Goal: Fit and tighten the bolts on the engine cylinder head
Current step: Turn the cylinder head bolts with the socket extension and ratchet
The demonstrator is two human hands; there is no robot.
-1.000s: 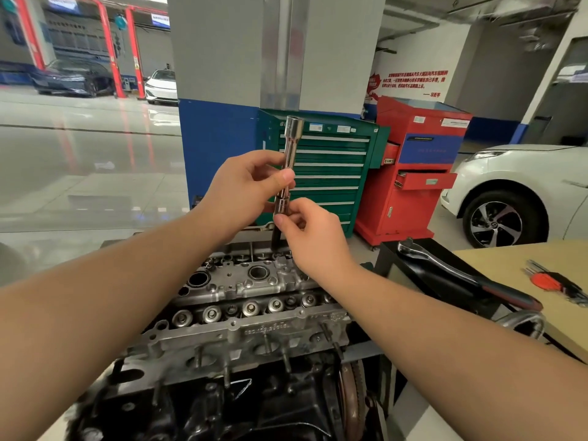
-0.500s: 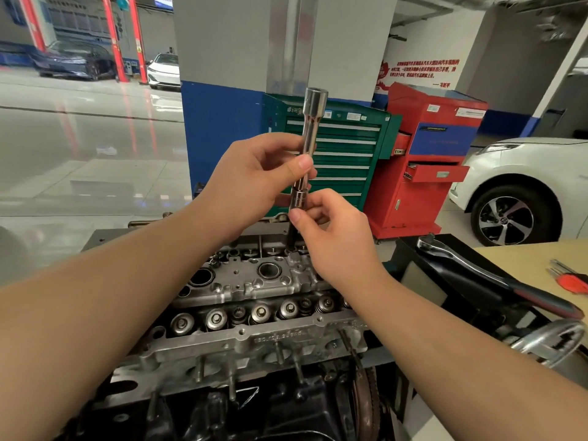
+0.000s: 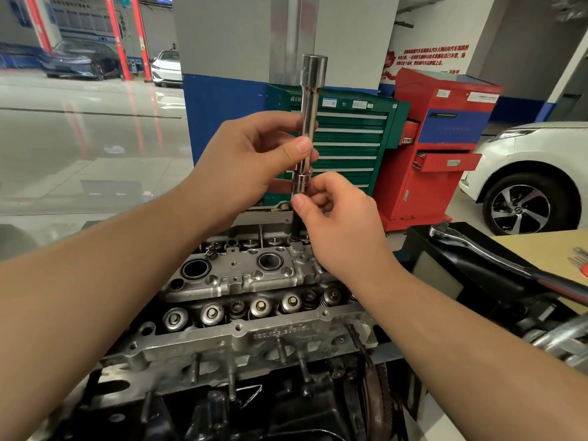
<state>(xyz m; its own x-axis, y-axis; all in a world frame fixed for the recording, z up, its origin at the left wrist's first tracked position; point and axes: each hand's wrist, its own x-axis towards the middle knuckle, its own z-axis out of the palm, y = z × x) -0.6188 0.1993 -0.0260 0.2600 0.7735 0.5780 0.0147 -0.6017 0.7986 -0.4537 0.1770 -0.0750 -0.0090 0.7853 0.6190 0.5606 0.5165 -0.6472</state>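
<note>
Extension bar (image 3: 309, 122) held upright, left hand (image 3: 251, 160) pinching mid-shaft, right hand (image 3: 337, 218) pinching the socket (image 3: 300, 186) lower down. Bolt hole straight below, far edge of cylinder head (image 3: 241, 278).

The socket bar (image 3: 310, 122) I held was bright polished silver, with a black bolt (image 3: 296, 229) below it. The cylinder head (image 3: 254, 307) under my hands was dull grey metal, its lower block black and grimy. Behind stood a green tool chest (image 3: 346, 144) with pale drawer strips and a red cabinet (image 3: 442, 160) with a blue panel. The pillar (image 3: 222, 74) was grey over blue. The car (image 3: 534, 173) was white, the table (image 3: 541, 249) tan, the wrench (image 3: 483, 253) chrome with a black and red handle.
</note>
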